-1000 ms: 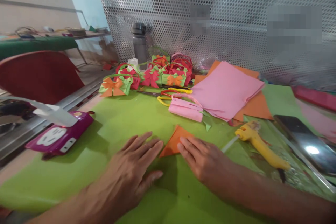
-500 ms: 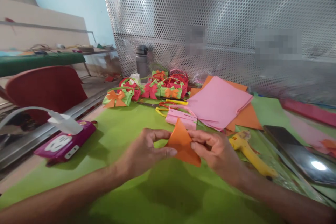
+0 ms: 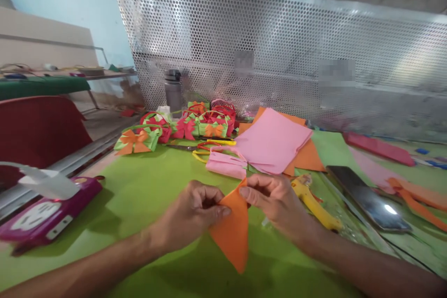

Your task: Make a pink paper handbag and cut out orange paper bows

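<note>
Both my hands hold a folded orange paper triangle (image 3: 231, 233) above the green table cover (image 3: 150, 191). My left hand (image 3: 190, 214) pinches its left edge with thumb and curled fingers. My right hand (image 3: 275, 202) pinches the top corner from the right. The triangle's long point hangs down toward me. Just beyond my hands lie a folded pink paper piece (image 3: 226, 165) and a yellow glue gun (image 3: 312, 202).
Pink and orange paper sheets (image 3: 275, 142) are stacked mid-table. Several paper baskets with bows (image 3: 181, 125), scissors (image 3: 195, 147) and a grey bottle (image 3: 173, 91) stand at the back by a perforated metal screen (image 3: 279, 51). A phone (image 3: 366, 198) lies right, a magenta device (image 3: 38, 214) left.
My hands have lifted the orange triangle off the table and turned it so its point hangs down. The view has tilted upward.
</note>
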A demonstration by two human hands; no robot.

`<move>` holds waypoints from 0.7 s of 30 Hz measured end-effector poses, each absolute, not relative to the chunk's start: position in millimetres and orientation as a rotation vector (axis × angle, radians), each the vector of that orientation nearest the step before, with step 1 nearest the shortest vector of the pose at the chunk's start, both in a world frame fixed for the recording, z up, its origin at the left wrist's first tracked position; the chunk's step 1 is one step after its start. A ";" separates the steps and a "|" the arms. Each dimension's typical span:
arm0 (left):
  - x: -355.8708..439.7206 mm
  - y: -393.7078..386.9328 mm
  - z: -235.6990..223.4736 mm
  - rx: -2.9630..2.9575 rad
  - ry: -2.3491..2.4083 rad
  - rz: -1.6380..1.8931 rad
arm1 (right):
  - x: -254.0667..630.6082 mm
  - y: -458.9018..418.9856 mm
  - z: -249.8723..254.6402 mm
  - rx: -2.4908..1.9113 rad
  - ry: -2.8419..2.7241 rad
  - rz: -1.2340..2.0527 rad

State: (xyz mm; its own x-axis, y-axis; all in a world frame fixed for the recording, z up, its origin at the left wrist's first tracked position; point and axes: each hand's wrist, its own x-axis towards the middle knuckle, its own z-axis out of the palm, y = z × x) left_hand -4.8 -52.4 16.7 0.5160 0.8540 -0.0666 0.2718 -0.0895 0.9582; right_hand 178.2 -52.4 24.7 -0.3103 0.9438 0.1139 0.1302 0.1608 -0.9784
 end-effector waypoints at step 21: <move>0.8 -52.6 11.1 1.610 0.993 0.564 | 177.9 -49.7 13.1 -1.191 -1.814 1.141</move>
State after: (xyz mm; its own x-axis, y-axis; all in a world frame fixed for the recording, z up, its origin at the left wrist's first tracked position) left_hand 0.8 -52.6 11.1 0.5343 0.8339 -0.1382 0.3086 -0.0402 0.9503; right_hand 177.9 -49.7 13.1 -0.3535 0.9328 0.0703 0.3407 0.1984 -0.9190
